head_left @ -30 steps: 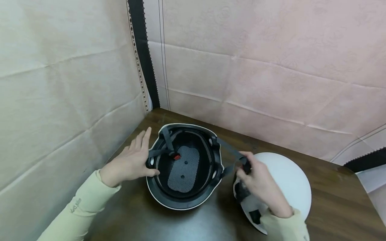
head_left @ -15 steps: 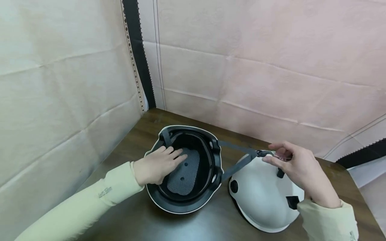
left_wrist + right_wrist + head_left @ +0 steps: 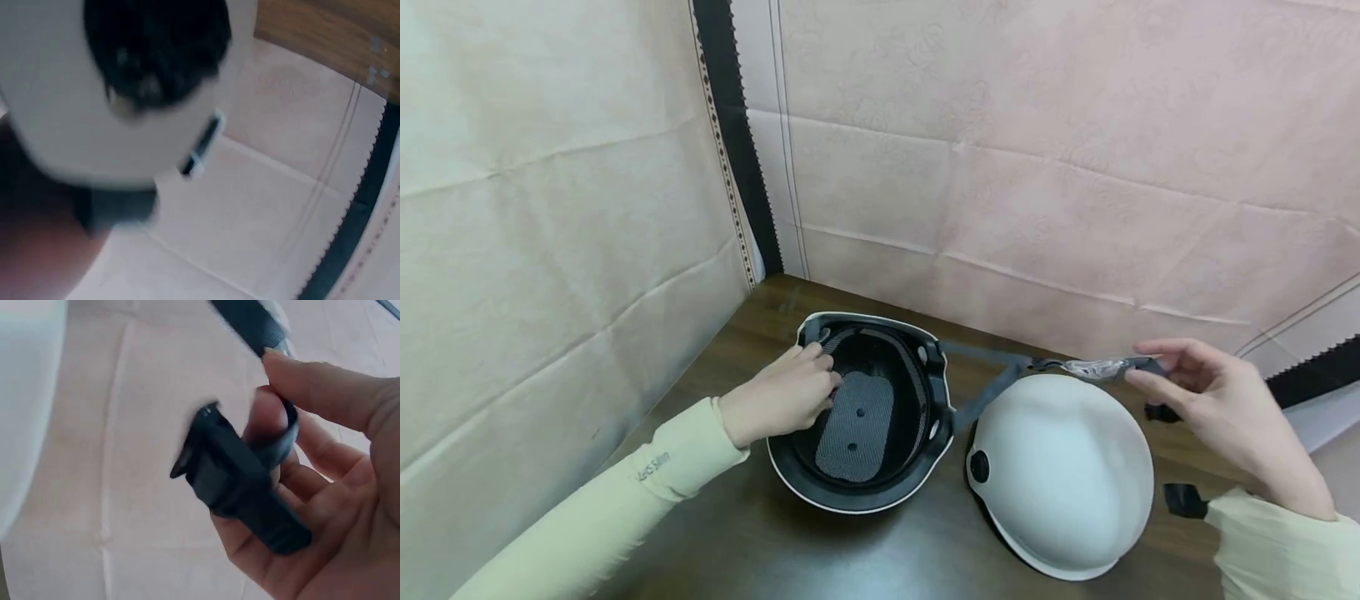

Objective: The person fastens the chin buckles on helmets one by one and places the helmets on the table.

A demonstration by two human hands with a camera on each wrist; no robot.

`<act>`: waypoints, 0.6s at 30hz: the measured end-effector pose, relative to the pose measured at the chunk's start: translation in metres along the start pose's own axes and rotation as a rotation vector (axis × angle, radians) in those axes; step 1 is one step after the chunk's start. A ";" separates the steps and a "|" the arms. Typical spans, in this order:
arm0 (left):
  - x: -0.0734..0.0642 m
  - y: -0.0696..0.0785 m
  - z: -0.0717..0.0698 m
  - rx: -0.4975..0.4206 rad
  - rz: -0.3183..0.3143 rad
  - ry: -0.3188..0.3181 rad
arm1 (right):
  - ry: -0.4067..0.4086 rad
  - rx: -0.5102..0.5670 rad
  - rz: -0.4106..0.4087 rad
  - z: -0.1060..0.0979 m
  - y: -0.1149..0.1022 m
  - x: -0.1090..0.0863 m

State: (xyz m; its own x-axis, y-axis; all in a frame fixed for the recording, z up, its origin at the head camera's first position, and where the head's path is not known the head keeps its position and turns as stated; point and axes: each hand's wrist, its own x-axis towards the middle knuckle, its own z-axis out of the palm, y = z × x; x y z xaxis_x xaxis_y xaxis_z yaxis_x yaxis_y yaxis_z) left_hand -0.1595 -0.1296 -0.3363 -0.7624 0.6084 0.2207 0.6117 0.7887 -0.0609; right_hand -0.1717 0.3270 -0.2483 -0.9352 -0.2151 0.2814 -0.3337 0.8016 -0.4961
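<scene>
An upturned helmet with a black padded inside sits in the middle of the table in the head view. My left hand reaches over its left rim with curled fingers and grips the left strap, mostly hidden under it. From the right rim another chin strap stretches out above a second helmet. My right hand pinches the far end of this strap, beside a clear plastic sleeve. In the right wrist view a black buckle hangs by my fingers. The left wrist view is blurred.
The second white helmet stands dome up, close to the right of the upturned one. A brown wooden table bears both. Pale cloth walls rise behind and at the left.
My right hand has moved right, drawing the strap out over the second helmet. The left hand has gone from the outer left side to over the rim, and its fingers have curled.
</scene>
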 end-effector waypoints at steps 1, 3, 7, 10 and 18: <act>-0.001 -0.002 -0.004 -0.047 -0.012 0.025 | -0.004 0.006 0.011 -0.004 0.002 -0.001; -0.002 -0.008 -0.013 -0.155 -0.048 0.090 | -0.026 0.005 -0.009 -0.010 0.006 -0.004; -0.008 -0.024 -0.029 -0.471 -0.139 0.271 | -0.013 -0.040 -0.059 -0.019 0.013 -0.007; -0.013 -0.042 -0.035 -0.713 -0.196 0.419 | 0.118 -0.108 -0.062 -0.023 0.014 -0.004; -0.026 -0.064 -0.029 -1.065 -0.430 0.553 | 0.280 0.156 0.008 -0.031 0.025 0.005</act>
State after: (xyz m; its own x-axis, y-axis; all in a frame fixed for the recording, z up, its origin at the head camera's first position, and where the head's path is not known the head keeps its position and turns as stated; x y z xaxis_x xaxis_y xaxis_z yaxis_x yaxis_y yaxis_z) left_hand -0.1732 -0.1984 -0.3099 -0.9083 0.0021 0.4182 0.4001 0.2955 0.8675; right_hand -0.1813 0.3629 -0.2339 -0.8760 -0.0305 0.4813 -0.3611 0.7031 -0.6126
